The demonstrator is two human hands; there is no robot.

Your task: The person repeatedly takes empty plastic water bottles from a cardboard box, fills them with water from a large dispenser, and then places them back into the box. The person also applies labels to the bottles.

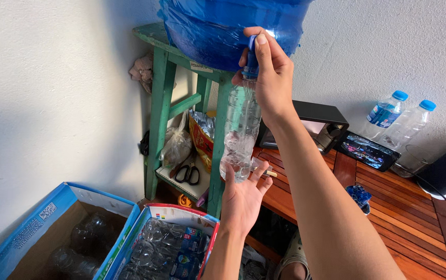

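At your lower left sit two open cardboard boxes, one blue-sided (36,228), one red-rimmed (181,218). A lit phone screen (366,151) leans beside two blue-labelled bottles (389,115) at right.

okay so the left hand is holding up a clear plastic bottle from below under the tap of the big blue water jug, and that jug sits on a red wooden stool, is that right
Not quite: the wooden stool is green, not red, as the head view shows. The rest holds: the left hand supports the clear plastic bottle from below, under the tap of the big blue water jug, while the right hand is at the tap.
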